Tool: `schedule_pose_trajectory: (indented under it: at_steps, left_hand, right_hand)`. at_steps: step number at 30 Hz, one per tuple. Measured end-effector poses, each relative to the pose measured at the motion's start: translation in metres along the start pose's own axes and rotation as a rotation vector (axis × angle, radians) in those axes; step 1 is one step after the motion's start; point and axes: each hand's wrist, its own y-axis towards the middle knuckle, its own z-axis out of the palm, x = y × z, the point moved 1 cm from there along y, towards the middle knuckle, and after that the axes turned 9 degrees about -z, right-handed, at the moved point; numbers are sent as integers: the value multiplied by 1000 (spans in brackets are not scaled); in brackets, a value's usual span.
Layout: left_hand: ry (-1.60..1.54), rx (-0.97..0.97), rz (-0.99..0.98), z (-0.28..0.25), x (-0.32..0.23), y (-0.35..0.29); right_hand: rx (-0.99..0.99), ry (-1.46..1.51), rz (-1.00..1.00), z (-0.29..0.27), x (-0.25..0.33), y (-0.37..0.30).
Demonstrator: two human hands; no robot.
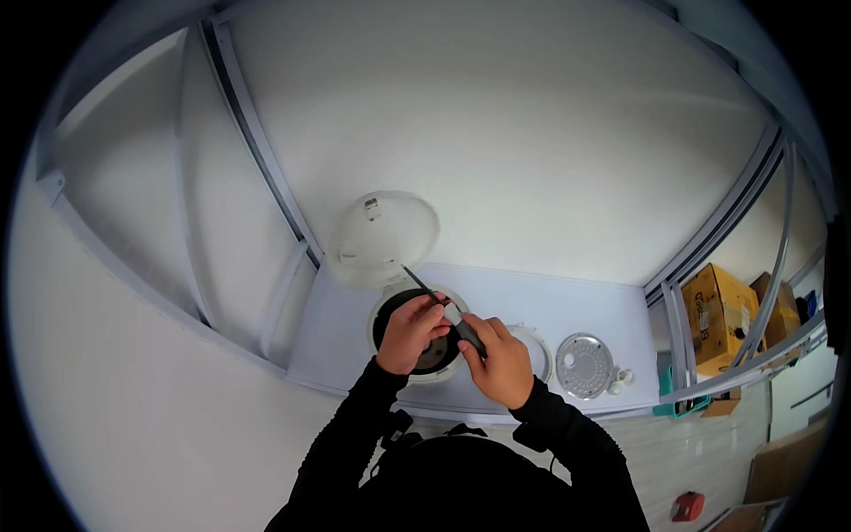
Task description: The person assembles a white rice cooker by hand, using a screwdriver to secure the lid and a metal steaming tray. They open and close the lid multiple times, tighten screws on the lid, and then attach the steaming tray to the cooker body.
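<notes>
A screwdriver with a dark handle, a light grey collar and a long dark shaft slants up and to the left. My right hand is closed round its handle. My left hand is closed, its fingertips at the shaft and collar. Below both hands stands a round white rice cooker, with a dark inside and a grey plate at its bottom, partly hidden by my hands. Its white lid is raised at the back, and the screwdriver's tip points toward the lid's lower edge.
On the white table to the right lie a pale ring, partly behind my right hand, a round perforated metal plate and small white parts. Metal frame posts border the table. Boxes stand farther right.
</notes>
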Motion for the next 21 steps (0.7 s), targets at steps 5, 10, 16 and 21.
schedule_pose_trajectory:
  at_steps: [5,10,16,21]
  left_hand:
    - [112,139,-57,-46,-7,13]
    - [138,225,-90,-72,-6,21]
    - [85,256,-104,-79,-4,26]
    - [90,285,-80,-87,-2,30]
  right_hand:
    - [-37,1,85,38,18,12]
    - [-82,-2,175,61,34,15]
    - [-117,-17,234,71,45,16]
    - [-133,-15,233,74,48,22]
